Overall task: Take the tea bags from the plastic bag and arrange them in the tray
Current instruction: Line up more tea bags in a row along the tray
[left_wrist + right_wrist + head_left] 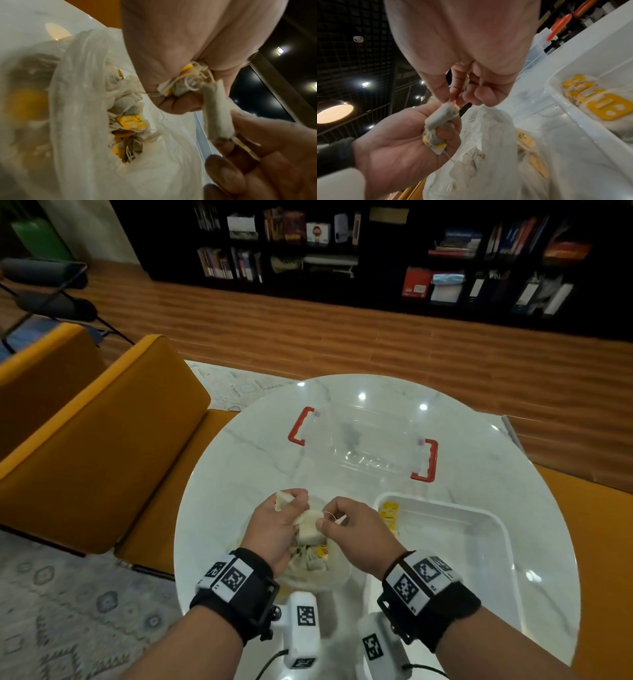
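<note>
A thin white plastic bag [310, 568] [82, 121] [488, 155] lies open on the round marble table, full of tea bags [130, 108] with yellow tags. My left hand [279, 517] [180, 81] [412, 135] hovers above it and grips a bunch of tangled tea bags [310, 527] [185, 82] [435, 138]. One tea bag [217, 112] [441, 115] sticks out of that bunch. My right hand [346, 522] [452, 97] pinches its top edge and string. The white tray [493, 546] [590, 121] to the right holds several tea bags [389, 513] [599, 102] in its far-left corner.
A clear plastic container [363, 443] with red handles stands at the far side of the table [239, 460]. Orange seats [102, 440] flank the table on the left. A dark bookshelf [376, 251] lines the far wall.
</note>
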The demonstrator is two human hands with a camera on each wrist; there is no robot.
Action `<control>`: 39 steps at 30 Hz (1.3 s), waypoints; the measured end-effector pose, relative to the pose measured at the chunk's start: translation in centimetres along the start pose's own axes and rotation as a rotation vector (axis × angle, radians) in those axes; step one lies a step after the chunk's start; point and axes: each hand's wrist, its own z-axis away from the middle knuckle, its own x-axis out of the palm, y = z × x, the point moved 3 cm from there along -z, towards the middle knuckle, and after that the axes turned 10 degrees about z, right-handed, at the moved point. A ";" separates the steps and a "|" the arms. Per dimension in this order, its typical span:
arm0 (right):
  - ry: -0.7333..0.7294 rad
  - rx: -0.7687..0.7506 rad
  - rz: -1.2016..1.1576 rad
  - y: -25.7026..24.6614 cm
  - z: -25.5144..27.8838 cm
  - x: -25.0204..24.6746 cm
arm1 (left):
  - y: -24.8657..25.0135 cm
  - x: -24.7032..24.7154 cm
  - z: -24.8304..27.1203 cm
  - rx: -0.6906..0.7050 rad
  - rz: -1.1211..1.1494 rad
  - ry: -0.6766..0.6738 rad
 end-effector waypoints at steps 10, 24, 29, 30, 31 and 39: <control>0.225 -0.018 0.004 0.2 0.9 -2.7 | 1.3 0.7 1.7 0.215 -0.657 -0.215; 0.190 -0.078 -0.089 -0.1 1.4 -3.5 | 1.5 2.3 2.6 0.235 -0.517 -0.276; 0.203 -0.079 -0.085 0.2 1.5 -4.1 | 1.3 2.4 2.2 0.309 -0.685 -0.246; 0.194 -0.075 -0.096 0.4 1.5 -4.3 | 1.2 2.4 2.0 0.315 -0.705 -0.249; 0.181 -0.074 -0.118 0.5 1.5 -4.3 | 1.0 2.5 1.8 0.311 -0.716 -0.255; 0.310 0.168 -0.155 7.7 2.0 -6.2 | -1.3 4.1 0.9 0.271 -0.906 -0.212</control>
